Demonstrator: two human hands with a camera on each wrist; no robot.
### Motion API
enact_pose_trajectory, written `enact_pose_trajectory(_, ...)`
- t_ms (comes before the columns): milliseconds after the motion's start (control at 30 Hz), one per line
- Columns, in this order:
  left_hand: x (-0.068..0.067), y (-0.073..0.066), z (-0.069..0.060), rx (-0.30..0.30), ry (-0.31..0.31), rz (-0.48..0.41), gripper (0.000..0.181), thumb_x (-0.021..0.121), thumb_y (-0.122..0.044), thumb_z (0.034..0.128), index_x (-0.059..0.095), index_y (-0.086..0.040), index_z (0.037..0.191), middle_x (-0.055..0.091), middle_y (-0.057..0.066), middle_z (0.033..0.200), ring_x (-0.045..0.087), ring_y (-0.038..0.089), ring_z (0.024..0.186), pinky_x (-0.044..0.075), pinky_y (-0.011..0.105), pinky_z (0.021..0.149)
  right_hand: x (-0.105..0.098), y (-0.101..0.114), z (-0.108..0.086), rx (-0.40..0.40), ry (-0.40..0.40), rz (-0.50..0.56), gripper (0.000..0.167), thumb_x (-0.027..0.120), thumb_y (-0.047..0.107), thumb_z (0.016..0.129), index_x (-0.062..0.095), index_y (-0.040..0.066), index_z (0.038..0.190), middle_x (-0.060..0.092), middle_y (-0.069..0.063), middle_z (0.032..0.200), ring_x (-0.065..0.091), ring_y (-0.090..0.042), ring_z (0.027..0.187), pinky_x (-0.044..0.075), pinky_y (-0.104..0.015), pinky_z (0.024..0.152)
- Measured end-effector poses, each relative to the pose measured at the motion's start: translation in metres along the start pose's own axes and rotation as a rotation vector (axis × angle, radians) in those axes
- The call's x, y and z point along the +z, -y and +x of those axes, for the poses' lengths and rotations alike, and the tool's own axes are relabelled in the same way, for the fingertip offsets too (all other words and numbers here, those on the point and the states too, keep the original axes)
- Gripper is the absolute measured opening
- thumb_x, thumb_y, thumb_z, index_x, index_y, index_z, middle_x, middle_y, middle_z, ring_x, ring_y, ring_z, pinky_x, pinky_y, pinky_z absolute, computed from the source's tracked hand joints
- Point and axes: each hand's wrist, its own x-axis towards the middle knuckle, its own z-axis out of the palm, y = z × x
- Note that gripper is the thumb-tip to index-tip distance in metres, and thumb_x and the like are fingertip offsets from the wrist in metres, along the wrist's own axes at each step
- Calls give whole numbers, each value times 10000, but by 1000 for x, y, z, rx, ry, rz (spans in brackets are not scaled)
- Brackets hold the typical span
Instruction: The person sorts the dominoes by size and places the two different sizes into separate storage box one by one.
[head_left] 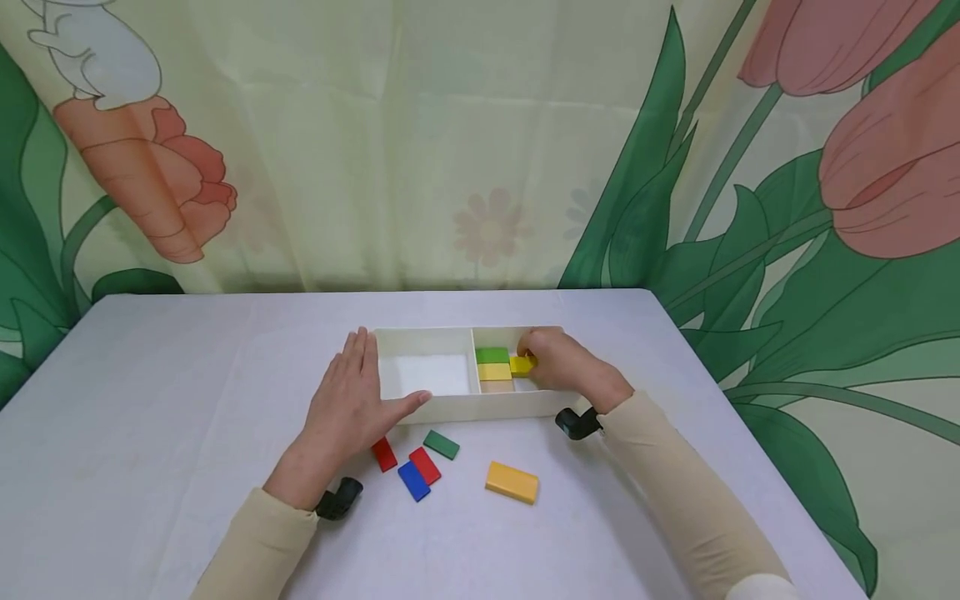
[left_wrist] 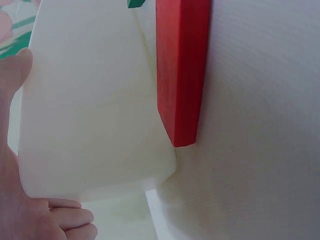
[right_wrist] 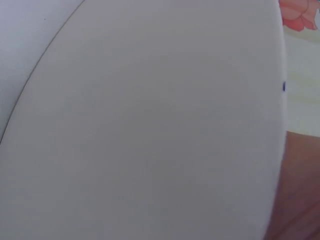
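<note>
- The small yellow block (head_left: 522, 367) is at the centre of the head view, slightly to the right, inside the right compartment of the white two-compartment box (head_left: 438, 408).
- The right hand (head_left: 558, 360) pinches this block with curled fingers; in the right wrist view the box wall hides the fingertips.
- Just left of it, a green block (head_left: 492, 356), a pale yellow block (head_left: 493, 372) and a beige block (head_left: 496, 386) lie in one column, touching each other.
- The left hand (head_left: 348, 408) rests on the left end of the box, its fingers straight and its thumb spread along the front wall; it grasps nothing.
- Below the box, in the lower middle, there are two red blocks (head_left: 425, 466), a blue block (head_left: 414, 482) touching one of them, and a dark green block (head_left: 442, 444).
- Farther right lies a larger orange-yellow block (head_left: 512, 482).
- A white tablecloth (head_left: 187, 417) is under everything; behind, a printed curtain (head_left: 337, 150) fills the upper frame.
</note>
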Motion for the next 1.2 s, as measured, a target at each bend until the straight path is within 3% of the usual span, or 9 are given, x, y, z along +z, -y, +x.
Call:
enact_pose_trajectory(267, 3, 1, -1, 1, -3, -18, 1174, 580, -728, 832, 118, 77, 1551, 119, 256, 1642, 117, 430, 1525, 165, 570, 1230, 5, 1, 2, -27, -16, -49, 237, 684, -49, 817, 716, 26, 1040, 664, -66, 951, 547, -221, 845, 512, -325, 786)
enact_pose_trajectory(533, 5, 0, -3, 11, -6, -18, 1169, 581, -727, 833, 134, 82, 1548, 127, 259, 1639, 130, 438, 1520, 176, 573, 1226, 1, -2, -11, -41, -56, 106, 301, 643, -5, 869, 689, 3, 1167, 700, -114, 1162, 634, -272, 1081, 536, -435, 969)
enact_pose_trajectory(900, 1, 0, -2, 4, -3, -9, 1165, 586, -717, 835, 128, 83, 1548, 121, 262, 1639, 126, 439, 1520, 171, 574, 1226, -17, -1, -39, -109, -130, 256, 328, 654, 46, 914, 637, -14, 1235, 669, -174, 1204, 622, -341, 1126, 536, -490, 961)
enact_pose_trajectory(1067, 1, -1, -2, 8, -3, -11, 1165, 582, -719, 837, 128, 85, 1547, 122, 264, 1638, 126, 440, 1520, 172, 574, 1226, -20, 3, -54, -97, -175, 287, 340, 672, 76, 917, 631, 27, 1251, 661, -138, 1245, 610, -326, 1160, 530, -476, 978)
enact_pose_trajectory(1200, 1, 0, -2, 1, -3, -5, 1169, 585, -721, 834, 124, 81, 1549, 120, 261, 1639, 128, 440, 1519, 176, 575, 1225, -17, 6, -66, -141, -234, 290, 318, 698, 86, 906, 648, 71, 1220, 675, -83, 1219, 624, -287, 1135, 547, -453, 955)
